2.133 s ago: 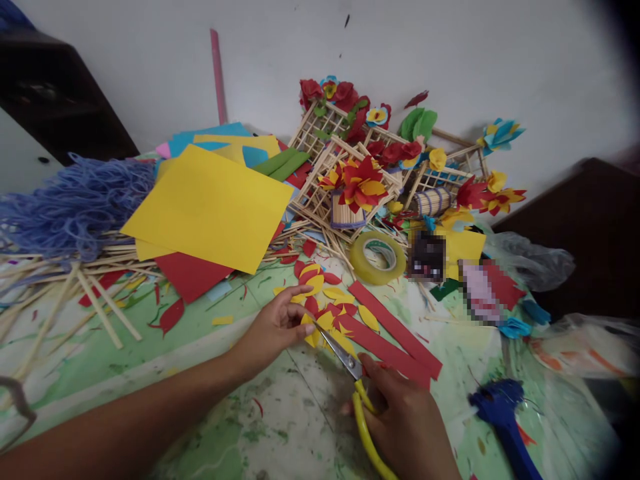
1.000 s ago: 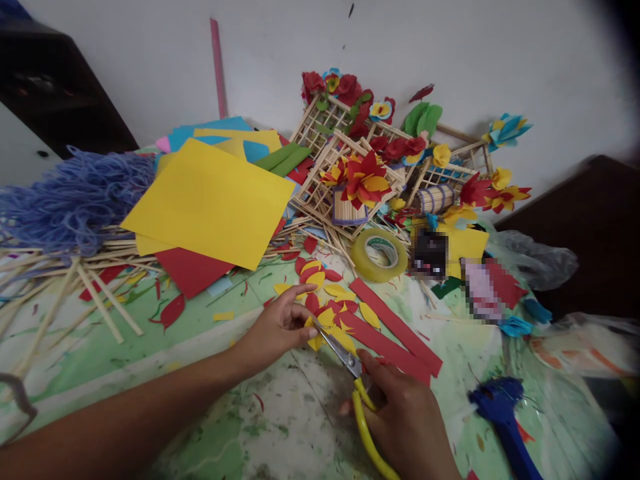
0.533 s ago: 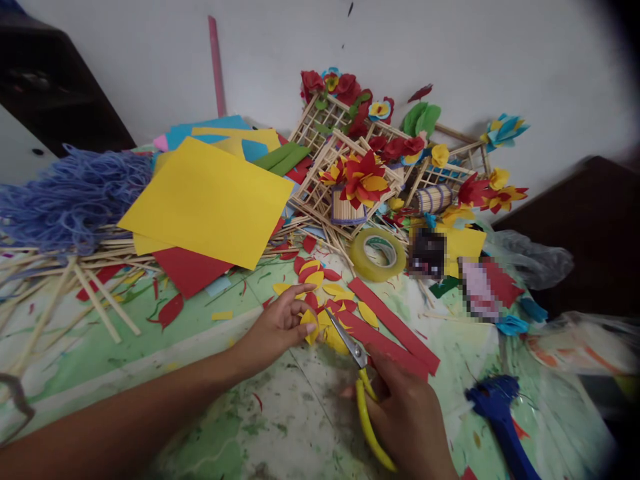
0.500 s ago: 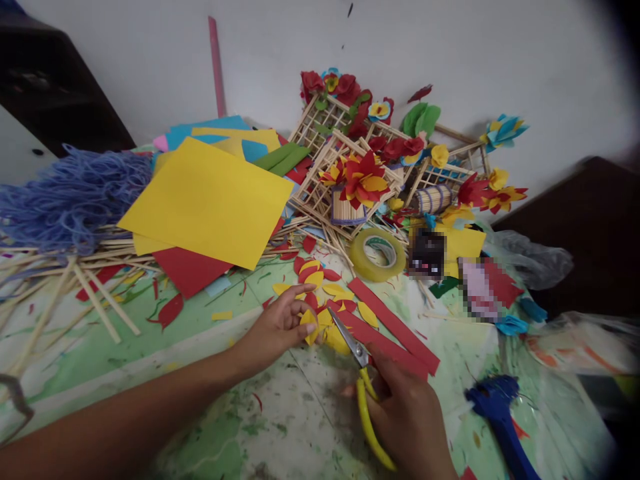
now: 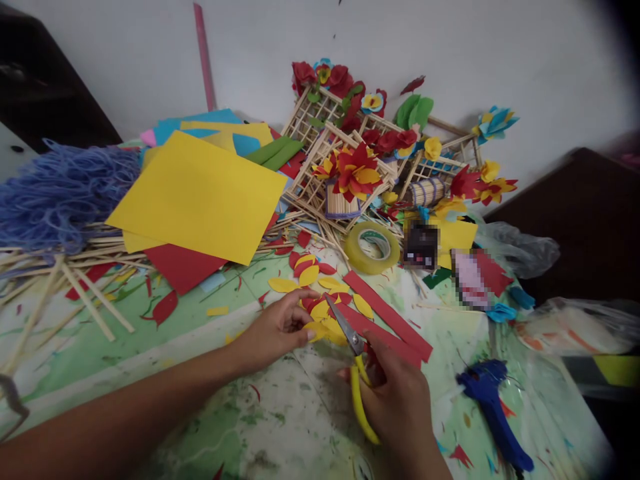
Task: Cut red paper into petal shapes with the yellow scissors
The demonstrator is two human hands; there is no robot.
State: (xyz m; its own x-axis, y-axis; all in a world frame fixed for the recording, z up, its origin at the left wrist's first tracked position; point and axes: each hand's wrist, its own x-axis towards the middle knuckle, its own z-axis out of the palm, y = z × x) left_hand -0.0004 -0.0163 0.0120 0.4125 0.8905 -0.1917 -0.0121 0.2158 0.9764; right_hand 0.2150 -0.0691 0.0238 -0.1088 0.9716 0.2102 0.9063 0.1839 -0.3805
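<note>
a white wall (image 5: 250, 50) stands behind the green and white desk (image 5: 280, 433). the right hand (image 5: 400, 397) has its grip wrapped around the scissors (image 5: 355, 341), near the middle. the left hand (image 5: 273, 330) has its thumb on a yellow paper petal (image 5: 317, 332), just left of the scissors; i cannot tell if that grip is clamped. blue string (image 5: 60, 197) lies far left, a blue glue gun (image 5: 493, 408) near right.
</note>
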